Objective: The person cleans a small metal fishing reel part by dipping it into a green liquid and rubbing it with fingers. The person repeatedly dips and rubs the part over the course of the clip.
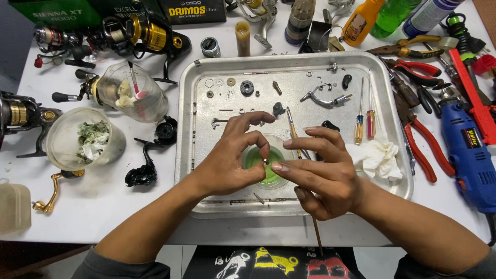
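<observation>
Both hands are working over the middle of the metal tray (392,170), at centre frame. The left hand (227,165) is pinching a tiny metal part (265,161) between thumb and forefinger, directly above the small dish of green liquid (267,173). The right hand (323,173) is meeting it with its forefinger tip touching or nearly touching the part, the other fingers fanned above; a thin brush (294,135) is running beneath this hand, its handle emerging at the lower edge of the tray, though the grip on it is hidden. Judged step: cleaning or passing a small component over the solvent dish. A next move would call for a firm pinch, as the part could drop into the liquid. Loose screws and washers (227,82) are lying in the tray's upper left; a white tissue (380,157) is sitting at right.
</observation>
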